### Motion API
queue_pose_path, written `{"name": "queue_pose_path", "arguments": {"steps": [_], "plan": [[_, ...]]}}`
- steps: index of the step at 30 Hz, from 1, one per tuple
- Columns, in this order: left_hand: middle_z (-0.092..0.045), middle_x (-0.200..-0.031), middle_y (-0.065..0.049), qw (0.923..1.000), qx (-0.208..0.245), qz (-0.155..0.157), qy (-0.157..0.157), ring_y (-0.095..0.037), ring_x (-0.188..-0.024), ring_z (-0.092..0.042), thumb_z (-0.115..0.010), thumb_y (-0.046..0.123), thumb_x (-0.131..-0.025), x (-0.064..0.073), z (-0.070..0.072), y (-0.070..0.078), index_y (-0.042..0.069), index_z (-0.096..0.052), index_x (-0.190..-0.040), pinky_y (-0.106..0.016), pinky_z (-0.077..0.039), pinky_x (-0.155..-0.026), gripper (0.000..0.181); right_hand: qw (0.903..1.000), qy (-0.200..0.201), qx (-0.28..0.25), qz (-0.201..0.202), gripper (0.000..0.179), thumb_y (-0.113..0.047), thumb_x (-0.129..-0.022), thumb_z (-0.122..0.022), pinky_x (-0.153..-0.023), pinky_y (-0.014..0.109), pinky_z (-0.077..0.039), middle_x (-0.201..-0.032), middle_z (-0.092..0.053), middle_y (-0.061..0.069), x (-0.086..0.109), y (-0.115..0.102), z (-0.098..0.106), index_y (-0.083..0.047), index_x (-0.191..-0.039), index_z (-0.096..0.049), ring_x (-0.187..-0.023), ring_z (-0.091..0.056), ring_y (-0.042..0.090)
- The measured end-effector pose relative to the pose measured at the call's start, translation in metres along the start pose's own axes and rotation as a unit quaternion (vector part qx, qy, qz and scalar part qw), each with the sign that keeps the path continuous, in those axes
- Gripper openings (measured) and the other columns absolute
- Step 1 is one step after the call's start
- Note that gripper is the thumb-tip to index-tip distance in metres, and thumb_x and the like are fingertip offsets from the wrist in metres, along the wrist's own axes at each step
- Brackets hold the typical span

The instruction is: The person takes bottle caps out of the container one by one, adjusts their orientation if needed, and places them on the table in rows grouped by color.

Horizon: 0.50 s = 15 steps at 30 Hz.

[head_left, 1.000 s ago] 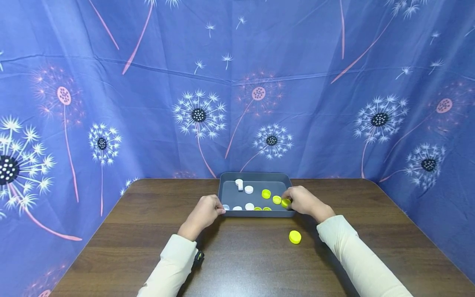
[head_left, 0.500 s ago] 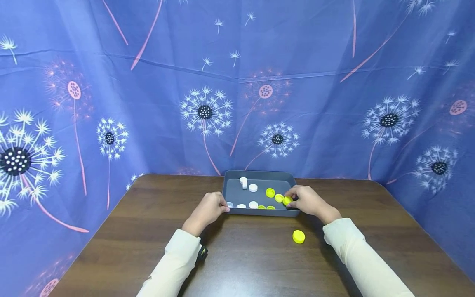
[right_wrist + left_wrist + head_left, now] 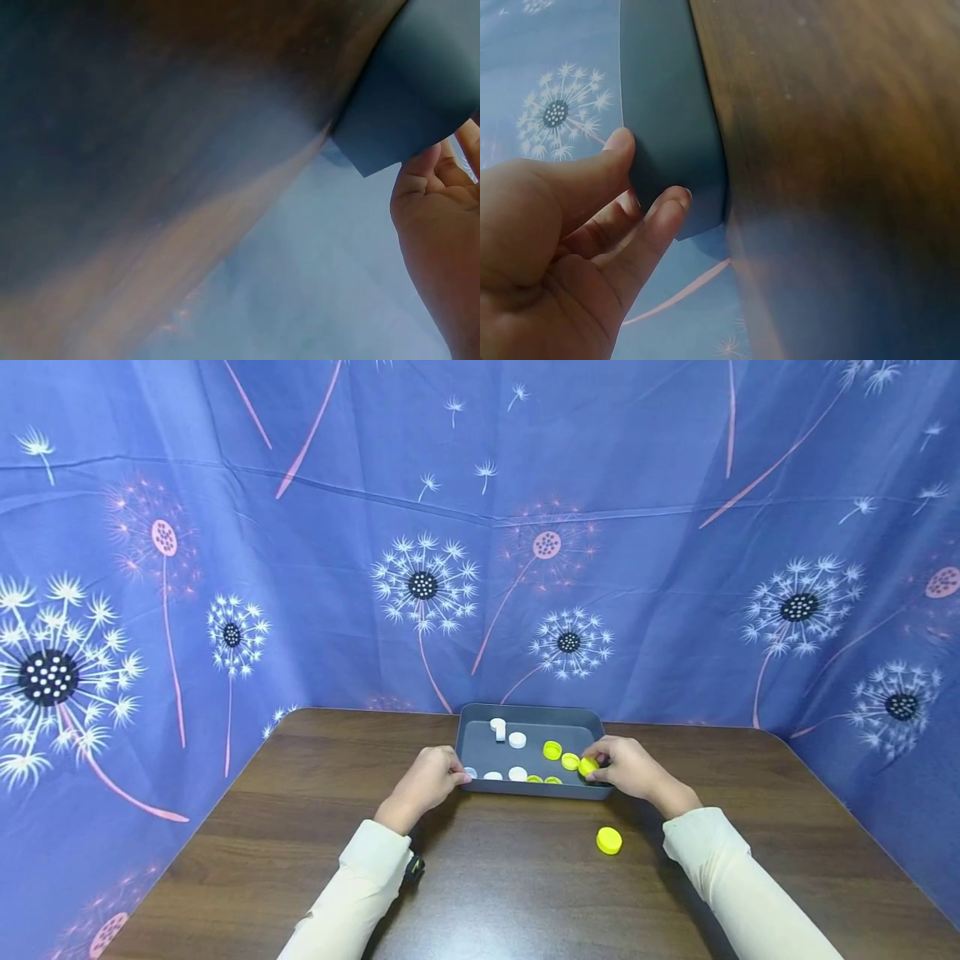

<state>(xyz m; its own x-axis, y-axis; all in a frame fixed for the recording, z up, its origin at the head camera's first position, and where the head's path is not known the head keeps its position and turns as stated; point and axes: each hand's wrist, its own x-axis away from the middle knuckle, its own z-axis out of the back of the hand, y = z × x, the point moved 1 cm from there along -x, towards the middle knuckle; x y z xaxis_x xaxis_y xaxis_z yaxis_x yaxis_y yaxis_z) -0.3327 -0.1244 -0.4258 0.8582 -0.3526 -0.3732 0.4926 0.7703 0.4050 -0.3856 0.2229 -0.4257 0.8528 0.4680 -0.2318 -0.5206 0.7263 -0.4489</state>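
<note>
1. The near-left corner of a shallow, dark grey, rectangular tray (image 3: 536,788) is pinched by the left hand (image 3: 429,777); in the left wrist view, the thumb (image 3: 669,206) is laid on the outer wall and a finger is bent at the rim. The tray is presumably steadied by this hold.
2. A round, bright yellow, plastic-looking cap (image 3: 588,767) is held inside the tray's right side between the thumb and fingers of the right hand (image 3: 630,767), which are parted by about the cap's own width. In the right wrist view the grip is hidden behind the tray wall.
3. The small round white caps (image 3: 517,740) are gathered at the tray's left and middle, one being stood on edge; the other yellow caps (image 3: 552,750) are grouped from the middle rightward. A division by colour seems intended.
4. A single yellow cap on the table (image 3: 609,840) is set on the brown wood-grain tabletop (image 3: 510,893), near the tray, perhaps kept within easy reach of the right hand.
5. The tray is placed between both hands, likely so that either side can be reached.
6. No brand, label or writing can be read on tray or caps; only dandelions are printed on the blue cloth backdrop (image 3: 337,635).
</note>
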Motion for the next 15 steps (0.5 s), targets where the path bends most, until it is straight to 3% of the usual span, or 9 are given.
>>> {"name": "queue_pose_path", "arguments": {"steps": [8, 15], "plan": [[-0.062, -0.075, 0.002, 0.9994, 0.007, 0.029, -0.018, -0.01, -0.07, -0.057, -0.076, 0.011, -0.087, -0.002, -0.001, 0.002, 0.006, -0.076, -0.075, -0.025, -0.049, -0.064, 0.013, 0.9992, 0.032, -0.023, -0.005, 0.024, -0.005, -0.08, -0.082, -0.074, 0.035, -0.053, -0.094, -0.067, 0.001, 0.005, -0.003, 0.003, -0.005, -0.103, -0.075, -0.086, -0.063, 0.018], [-0.062, -0.075, 0.002, 0.9993, 0.005, 0.032, -0.017, -0.011, -0.07, -0.057, -0.077, 0.011, -0.086, 0.0, 0.001, 0.003, 0.006, -0.076, -0.075, -0.027, -0.049, -0.064, 0.013, 0.9972, 0.055, -0.05, -0.003, 0.03, -0.002, -0.08, -0.081, -0.073, 0.034, -0.053, -0.1, -0.066, 0.004, 0.011, -0.005, 0.003, -0.001, -0.108, -0.072, -0.088, -0.063, 0.019]]}}
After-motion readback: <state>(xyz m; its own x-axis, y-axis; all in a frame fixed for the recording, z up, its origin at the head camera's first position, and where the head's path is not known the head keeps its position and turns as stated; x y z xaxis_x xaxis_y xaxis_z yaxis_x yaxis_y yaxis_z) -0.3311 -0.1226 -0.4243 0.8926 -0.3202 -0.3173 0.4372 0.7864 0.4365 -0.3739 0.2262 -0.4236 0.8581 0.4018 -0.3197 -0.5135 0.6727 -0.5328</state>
